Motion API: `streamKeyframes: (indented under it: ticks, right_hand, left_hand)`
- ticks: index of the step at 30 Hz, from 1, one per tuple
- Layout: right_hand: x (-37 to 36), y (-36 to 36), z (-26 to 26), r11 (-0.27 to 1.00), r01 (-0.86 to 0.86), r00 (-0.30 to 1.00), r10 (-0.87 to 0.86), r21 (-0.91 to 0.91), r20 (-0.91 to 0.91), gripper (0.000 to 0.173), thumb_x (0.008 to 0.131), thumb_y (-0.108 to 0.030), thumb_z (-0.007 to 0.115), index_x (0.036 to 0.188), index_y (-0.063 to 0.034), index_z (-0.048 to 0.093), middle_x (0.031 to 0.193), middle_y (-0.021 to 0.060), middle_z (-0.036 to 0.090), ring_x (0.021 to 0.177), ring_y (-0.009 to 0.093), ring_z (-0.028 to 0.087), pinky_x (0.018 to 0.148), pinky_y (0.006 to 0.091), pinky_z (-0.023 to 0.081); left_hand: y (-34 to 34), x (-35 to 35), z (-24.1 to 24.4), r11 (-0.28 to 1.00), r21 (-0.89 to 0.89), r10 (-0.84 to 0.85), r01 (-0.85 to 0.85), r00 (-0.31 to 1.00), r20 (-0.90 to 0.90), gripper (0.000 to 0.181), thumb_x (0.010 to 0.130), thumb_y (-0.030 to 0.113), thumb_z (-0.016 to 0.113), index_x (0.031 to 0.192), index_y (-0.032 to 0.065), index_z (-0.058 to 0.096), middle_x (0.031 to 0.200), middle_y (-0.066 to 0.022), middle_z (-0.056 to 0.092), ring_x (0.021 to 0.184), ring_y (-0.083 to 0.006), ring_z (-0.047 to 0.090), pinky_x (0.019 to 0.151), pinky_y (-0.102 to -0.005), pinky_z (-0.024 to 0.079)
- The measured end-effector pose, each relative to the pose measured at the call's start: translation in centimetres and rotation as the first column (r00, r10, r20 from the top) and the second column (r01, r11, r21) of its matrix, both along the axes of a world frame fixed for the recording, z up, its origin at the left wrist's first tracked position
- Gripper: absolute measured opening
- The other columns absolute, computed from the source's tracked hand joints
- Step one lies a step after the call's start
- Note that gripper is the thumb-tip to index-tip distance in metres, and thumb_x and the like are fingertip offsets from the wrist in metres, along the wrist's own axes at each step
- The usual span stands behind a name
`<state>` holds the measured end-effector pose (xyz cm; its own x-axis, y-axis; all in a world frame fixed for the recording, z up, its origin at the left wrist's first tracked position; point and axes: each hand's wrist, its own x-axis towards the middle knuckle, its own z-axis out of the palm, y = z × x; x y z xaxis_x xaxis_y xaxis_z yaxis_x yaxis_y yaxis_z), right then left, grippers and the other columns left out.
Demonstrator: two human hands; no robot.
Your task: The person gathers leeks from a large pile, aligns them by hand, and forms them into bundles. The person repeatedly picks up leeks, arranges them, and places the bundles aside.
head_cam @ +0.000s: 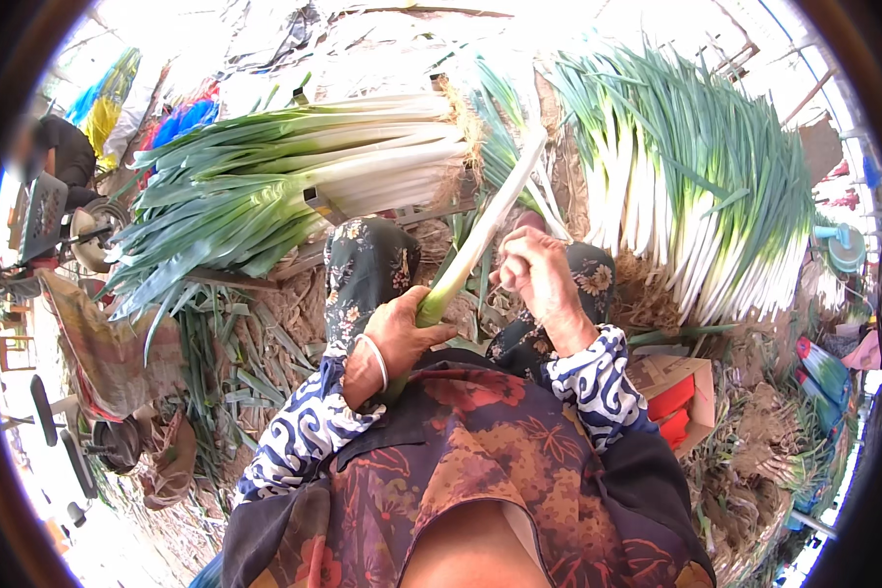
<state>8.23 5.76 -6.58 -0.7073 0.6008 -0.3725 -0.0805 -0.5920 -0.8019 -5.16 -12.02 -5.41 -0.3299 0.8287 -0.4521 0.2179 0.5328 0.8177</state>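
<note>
A single leek slants up and away in front of my lap, its white shaft pointing to the far side. My left hand, with a white bangle at the wrist, grips its green part. Just right of the shaft is my right hand, its fingers curled; whether something thin is pinched in them cannot be made out. Beyond my left knee, a stack of leeks lies sideways on a low rack with short metal posts, roots toward the right. To the right spreads a large heap of leeks, white ends toward me.
Stripped leaves litter the ground at left. An open cardboard box with red contents sits by my right elbow. Past the stack, at far left, are another person and a wheel. A blue-green container stands far right.
</note>
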Motion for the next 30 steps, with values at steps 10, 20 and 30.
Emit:
streamKeyframes:
  ticks: [10, 20, 30]
  right_hand:
    - [-0.5, -4.1, -1.2, 0.653, -0.072, 0.973, -0.12, 0.754, 0.197, 0.07, 0.075, -0.024, 0.079, 0.127, -0.001, 0.038, 0.096, 0.009, 0.051, 0.078, 0.015, 0.058, 0.067, 0.0271, 0.051]
    - [-1.9, -0.7, 2.1, -0.383, -0.182, 0.961, 0.127, 0.906, 0.247, 0.023, 0.079, -0.011, 0.061, 0.101, -0.0056, 0.063, 0.092, 0.0054, 0.059, 0.09, 0.021, 0.06, 0.076, 0.0333, 0.049]
    - [-2.0, -0.6, 4.2, -0.74, -0.207, 0.865, 0.168, 0.641, 0.473, 0.014, 0.077, -0.014, 0.056, 0.086, -0.0046, 0.061, 0.082, 0.0062, 0.058, 0.082, 0.019, 0.061, 0.076, 0.0322, 0.048]
  left_hand:
    - [0.1, -2.1, -1.7, 0.996, -0.044, 0.085, -0.08, 0.62, 0.78, 0.044, 0.097, 0.043, 0.045, 0.1, 0.0003, 0.057, 0.065, -0.0028, 0.05, 0.045, -0.0111, 0.045, 0.039, -0.0242, 0.038]
    - [-0.8, -2.4, 0.5, 0.992, -0.052, 0.115, -0.113, 0.663, 0.74, 0.043, 0.095, 0.043, 0.051, 0.1, 0.0015, 0.057, 0.065, -0.0034, 0.052, 0.045, -0.0113, 0.046, 0.04, -0.0232, 0.041]
    - [-1.3, -1.4, 1.0, 0.998, -0.029, 0.063, -0.057, 0.826, 0.56, 0.041, 0.093, 0.039, 0.058, 0.104, -0.0004, 0.057, 0.066, 0.0007, 0.051, 0.05, -0.0072, 0.047, 0.043, -0.0241, 0.039]
